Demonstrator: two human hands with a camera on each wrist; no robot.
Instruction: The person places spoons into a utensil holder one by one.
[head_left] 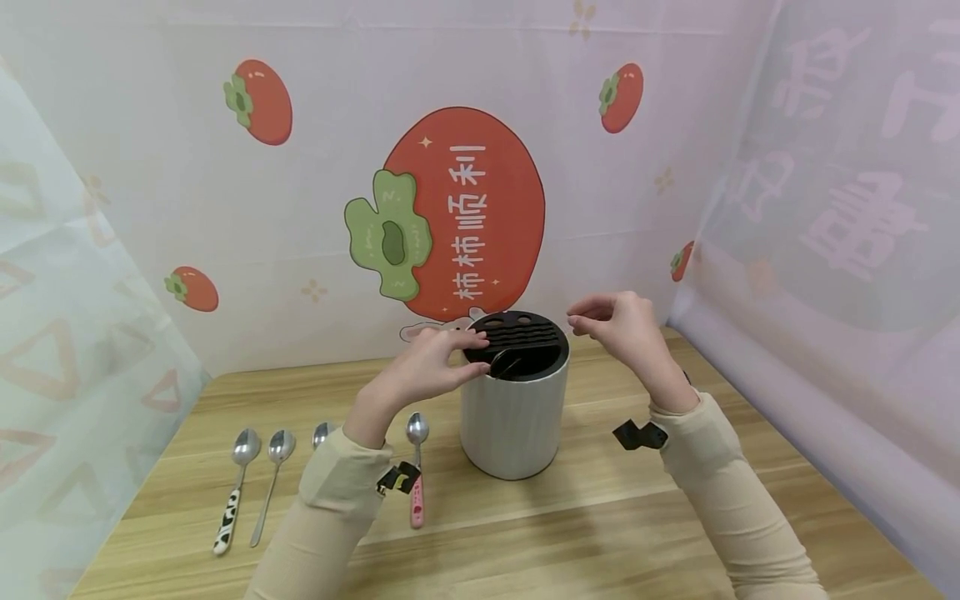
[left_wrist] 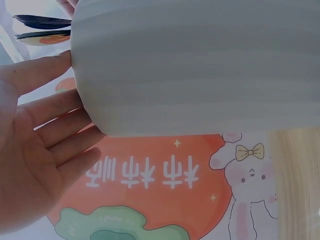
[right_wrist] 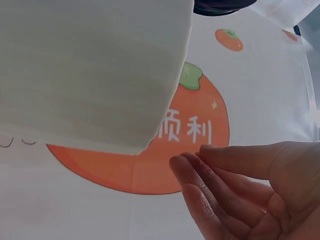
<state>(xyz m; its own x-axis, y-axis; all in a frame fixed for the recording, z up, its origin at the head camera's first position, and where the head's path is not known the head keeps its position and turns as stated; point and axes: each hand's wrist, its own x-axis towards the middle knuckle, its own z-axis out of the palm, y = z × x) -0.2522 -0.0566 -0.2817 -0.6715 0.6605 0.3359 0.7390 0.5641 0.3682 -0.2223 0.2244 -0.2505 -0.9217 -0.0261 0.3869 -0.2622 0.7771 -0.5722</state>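
Note:
A white cylindrical utensil holder [head_left: 513, 425] with a black slotted lid [head_left: 522, 333] stands upright on the table. Dark spoon-like ends [left_wrist: 43, 21] stick out past its rim in the left wrist view; in the head view a dark rounded piece [head_left: 506, 363] shows in the lid's large opening. My left hand [head_left: 427, 367] is at the holder's left rim, its fingertips touching the edge, thumb and fingers apart. To the right of the rim, my right hand [head_left: 624, 329] hovers with loosely bent fingers and nothing between them.
Left of the holder lie a spoon with a cow-print handle [head_left: 228, 518], a plain metal spoon [head_left: 266, 500], a spoon [head_left: 322, 433] partly hidden by the left sleeve, and a pink-handled spoon [head_left: 417, 500]. A persimmon-print cloth [head_left: 322, 192] hangs behind the wooden table [head_left: 570, 542].

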